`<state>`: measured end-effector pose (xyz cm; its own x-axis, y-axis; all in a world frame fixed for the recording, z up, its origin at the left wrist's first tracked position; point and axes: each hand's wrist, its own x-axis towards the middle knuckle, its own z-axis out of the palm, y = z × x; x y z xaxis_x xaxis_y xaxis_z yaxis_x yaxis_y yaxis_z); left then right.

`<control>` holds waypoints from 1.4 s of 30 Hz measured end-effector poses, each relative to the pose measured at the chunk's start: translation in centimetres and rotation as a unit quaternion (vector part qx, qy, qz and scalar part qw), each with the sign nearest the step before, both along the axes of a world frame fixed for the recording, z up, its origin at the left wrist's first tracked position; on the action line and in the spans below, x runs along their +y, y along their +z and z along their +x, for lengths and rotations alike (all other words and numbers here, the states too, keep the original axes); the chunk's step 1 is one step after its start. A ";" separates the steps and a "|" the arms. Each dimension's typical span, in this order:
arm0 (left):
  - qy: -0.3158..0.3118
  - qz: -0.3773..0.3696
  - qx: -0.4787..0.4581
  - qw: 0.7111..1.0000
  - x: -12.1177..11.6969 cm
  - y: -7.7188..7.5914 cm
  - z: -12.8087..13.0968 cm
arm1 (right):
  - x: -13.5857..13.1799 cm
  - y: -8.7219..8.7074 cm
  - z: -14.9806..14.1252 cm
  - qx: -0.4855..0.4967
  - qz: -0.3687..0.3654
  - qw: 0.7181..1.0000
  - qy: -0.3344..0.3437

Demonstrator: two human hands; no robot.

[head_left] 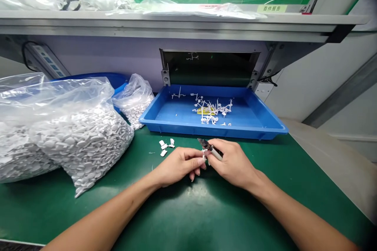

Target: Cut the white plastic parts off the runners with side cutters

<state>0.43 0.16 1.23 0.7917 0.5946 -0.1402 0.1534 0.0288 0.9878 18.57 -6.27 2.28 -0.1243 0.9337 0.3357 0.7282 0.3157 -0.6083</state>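
Observation:
Between finger and thumb, my left hand point(181, 166) pinches a small white plastic sprue point(204, 153). My right hand point(231, 162) is closed round a pair of nippers point(214, 152) with light grey handles. Their dark jaws point up and to the left, just above the sprue; whether the blades touch it I cannot tell. Left of my hands, several small white plastic parts point(163, 145) lie loose on the green table mat point(194, 219). Past my hands, a blue tray point(247, 127) holds a pile of white sprues point(216, 109) over something yellow.
Clear plastic bags point(85, 137) full of white parts stand at the left, with a smaller bag point(134, 100) by the tray. Behind the tray is a dark opening point(212, 68) with a conveyor belt. A metal shelf point(176, 25) overhangs the back, with plastic bags on top.

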 end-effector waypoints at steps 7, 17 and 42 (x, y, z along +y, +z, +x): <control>0.056 -0.168 -0.056 0.983 0.5 -1.0 0.1 | 0.2 0.0 0.2 0.036 0.002 0.999 0.001; 0.178 -0.175 -0.136 0.959 0.3 -0.6 0.7 | -0.5 0.7 -0.2 0.073 -0.009 0.997 0.020; 0.064 0.491 0.115 0.861 1.4 -0.1 -1.1 | 0.3 -1.4 1.3 -0.277 0.019 0.960 -0.046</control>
